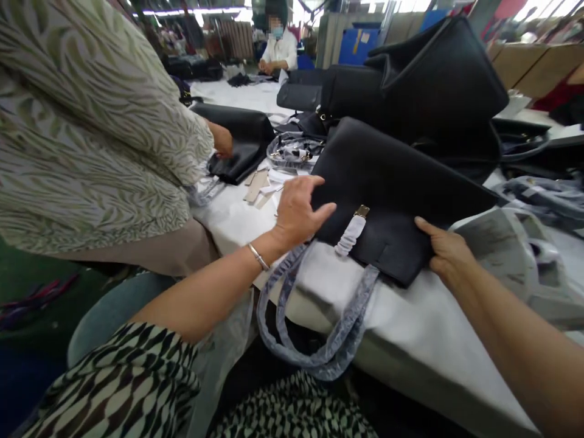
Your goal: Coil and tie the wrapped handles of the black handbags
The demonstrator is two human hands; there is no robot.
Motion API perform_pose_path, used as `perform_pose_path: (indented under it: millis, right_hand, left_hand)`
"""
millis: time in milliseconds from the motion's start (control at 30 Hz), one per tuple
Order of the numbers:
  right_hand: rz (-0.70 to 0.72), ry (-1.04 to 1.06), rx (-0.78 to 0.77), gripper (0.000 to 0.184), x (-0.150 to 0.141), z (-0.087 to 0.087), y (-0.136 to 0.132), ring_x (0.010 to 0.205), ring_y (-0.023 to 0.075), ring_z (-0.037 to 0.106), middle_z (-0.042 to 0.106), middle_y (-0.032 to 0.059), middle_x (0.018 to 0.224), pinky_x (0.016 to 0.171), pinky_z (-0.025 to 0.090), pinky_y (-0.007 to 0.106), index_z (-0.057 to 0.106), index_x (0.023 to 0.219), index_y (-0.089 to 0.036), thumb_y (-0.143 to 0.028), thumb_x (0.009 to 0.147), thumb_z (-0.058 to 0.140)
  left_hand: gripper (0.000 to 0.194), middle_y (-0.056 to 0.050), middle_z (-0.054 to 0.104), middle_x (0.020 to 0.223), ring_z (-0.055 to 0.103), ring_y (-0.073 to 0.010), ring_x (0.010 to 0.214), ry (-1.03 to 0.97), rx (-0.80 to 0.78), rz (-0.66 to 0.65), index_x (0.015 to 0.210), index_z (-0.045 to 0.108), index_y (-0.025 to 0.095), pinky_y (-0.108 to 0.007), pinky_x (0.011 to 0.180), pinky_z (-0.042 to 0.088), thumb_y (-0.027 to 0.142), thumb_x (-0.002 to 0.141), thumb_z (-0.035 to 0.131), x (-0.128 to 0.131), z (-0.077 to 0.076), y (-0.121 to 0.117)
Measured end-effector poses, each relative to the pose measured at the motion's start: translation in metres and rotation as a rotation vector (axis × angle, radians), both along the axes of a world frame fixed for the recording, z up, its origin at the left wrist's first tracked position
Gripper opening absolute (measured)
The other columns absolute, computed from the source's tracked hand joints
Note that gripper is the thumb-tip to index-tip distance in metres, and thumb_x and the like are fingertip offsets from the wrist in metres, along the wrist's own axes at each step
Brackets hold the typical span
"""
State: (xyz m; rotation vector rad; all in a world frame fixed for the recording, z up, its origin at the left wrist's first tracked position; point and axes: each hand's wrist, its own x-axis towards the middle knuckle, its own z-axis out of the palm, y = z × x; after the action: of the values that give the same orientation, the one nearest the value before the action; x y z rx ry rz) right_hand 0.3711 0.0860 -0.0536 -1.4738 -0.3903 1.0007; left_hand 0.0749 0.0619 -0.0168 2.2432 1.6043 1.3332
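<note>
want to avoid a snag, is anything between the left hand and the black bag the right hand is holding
Nothing visible: the open left hand is right at the left side of the black bag, across from the right hand. The wrapped handles hang below, and the tan card pieces lie left of that hand.

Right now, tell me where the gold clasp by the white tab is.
In the head view, the gold clasp sits right of centre on the black bag, at the white tab's upper end, between the left hand and right hand.
</note>
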Motion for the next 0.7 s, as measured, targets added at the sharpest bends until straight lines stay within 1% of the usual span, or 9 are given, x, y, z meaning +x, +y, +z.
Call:
perform_pose_path:
  millis: [33, 100, 167, 233, 300, 367, 467, 600, 700]
  right_hand:
    - [-0.008, -0.003, 0.011, 0.028, 0.0, 0.0, 0.0, 0.066, 0.0151, 0.064, 0.07, 0.006, 0.082, 0.07, 0.06, 0.031, 0.063, 0.083, -0.009, -0.007, 0.06, 0.08]
    - [-0.014, -0.004, 0.052, 0.028, -0.002, -0.002, -0.002, 0.068, 0.0154, 0.064, 0.069, 0.0053, 0.08, 0.07, 0.06, 0.032, 0.062, 0.082, -0.009, -0.006, 0.06, 0.079]
    - [-0.024, -0.002, 0.107, 0.026, -0.004, -0.005, -0.004, 0.071, 0.0144, 0.065, 0.07, 0.0026, 0.08, 0.073, 0.058, 0.03, 0.062, 0.084, -0.011, -0.004, 0.063, 0.076]
    - [-0.027, -0.02, 0.199, 0.026, -0.005, -0.009, -0.008, 0.074, 0.0128, 0.064, 0.07, 0.0003, 0.082, 0.077, 0.057, 0.028, 0.063, 0.088, -0.012, -0.003, 0.065, 0.072]
    - [-0.011, -0.076, 0.335, 0.029, -0.003, -0.008, -0.011, 0.075, 0.0119, 0.064, 0.071, 0.0001, 0.086, 0.08, 0.056, 0.029, 0.064, 0.092, -0.013, -0.004, 0.065, 0.072]
    - [0.003, -0.157, 0.465, 0.032, 0.003, 0.001, -0.011, 0.074, 0.012, 0.064, 0.071, 0.0027, 0.092, 0.08, 0.056, 0.031, 0.065, 0.095, -0.011, -0.008, 0.065, 0.074]
    - [0.026, -0.295, 0.556, 0.034, 0.022, 0.032, 0.002, 0.075, 0.0123, 0.064, 0.07, 0.0077, 0.101, 0.078, 0.055, 0.032, 0.066, 0.099, -0.009, -0.01, 0.066, 0.075]
    - [0.108, -0.445, 0.613, 0.044, 0.055, 0.074, 0.043, 0.079, 0.0105, 0.063, 0.068, 0.0121, 0.109, 0.081, 0.05, 0.033, 0.062, 0.11, -0.002, -0.011, 0.068, 0.074]
    - [0.118, -0.518, 0.534, 0.044, 0.073, 0.072, 0.074, 0.084, 0.0118, 0.061, 0.067, 0.0132, 0.105, 0.084, 0.047, 0.037, 0.06, 0.104, 0.005, -0.013, 0.067, 0.074]
  left_hand:
    - [0.056, -0.012, 0.058, 0.124, 0.048, -0.0275, 0.12, -0.032, -0.045, 0.131, 0.12, 0.053, 0.017, -0.042, 0.103, 0.037, 0.038, 0.073, 0.074, -0.008, -0.003, 0.013]
    - [0.069, -0.015, 0.059, 0.121, 0.053, -0.0302, 0.114, -0.144, -0.286, 0.194, 0.122, 0.053, 0.013, -0.044, 0.097, 0.042, 0.045, 0.066, 0.078, -0.019, -0.016, 0.036]
    - [0.061, -0.014, 0.066, 0.107, 0.061, -0.0278, 0.098, -0.319, -0.559, 0.069, 0.11, 0.06, 0.01, -0.04, 0.086, 0.049, 0.049, 0.066, 0.076, -0.022, -0.032, 0.053]
    - [0.049, -0.01, 0.069, 0.093, 0.064, -0.0231, 0.084, -0.486, -0.644, -0.057, 0.097, 0.065, 0.01, -0.035, 0.076, 0.051, 0.048, 0.067, 0.074, -0.019, -0.044, 0.06]
    - [0.044, -0.006, 0.069, 0.085, 0.062, -0.0191, 0.076, -0.594, -0.551, -0.098, 0.091, 0.066, 0.01, -0.03, 0.069, 0.051, 0.043, 0.065, 0.076, -0.014, -0.046, 0.06]
    - [0.043, -0.004, 0.068, 0.081, 0.06, -0.0161, 0.071, -0.663, -0.455, -0.126, 0.09, 0.065, 0.01, -0.027, 0.064, 0.05, 0.042, 0.064, 0.077, -0.008, -0.039, 0.057]
    - [0.042, -0.003, 0.067, 0.081, 0.06, -0.0148, 0.069, -0.702, -0.365, -0.187, 0.088, 0.064, 0.011, -0.025, 0.061, 0.05, 0.042, 0.064, 0.078, 0.002, -0.013, 0.063]
    - [0.038, -0.005, 0.068, 0.088, 0.062, -0.0172, 0.077, -0.635, -0.215, -0.236, 0.093, 0.063, 0.012, -0.025, 0.067, 0.051, 0.041, 0.071, 0.074, 0.023, 0.015, 0.097]
    - [0.037, -0.007, 0.068, 0.097, 0.063, -0.0202, 0.088, -0.492, -0.172, -0.181, 0.099, 0.062, 0.012, -0.028, 0.078, 0.05, 0.035, 0.073, 0.073, 0.041, 0.006, 0.127]
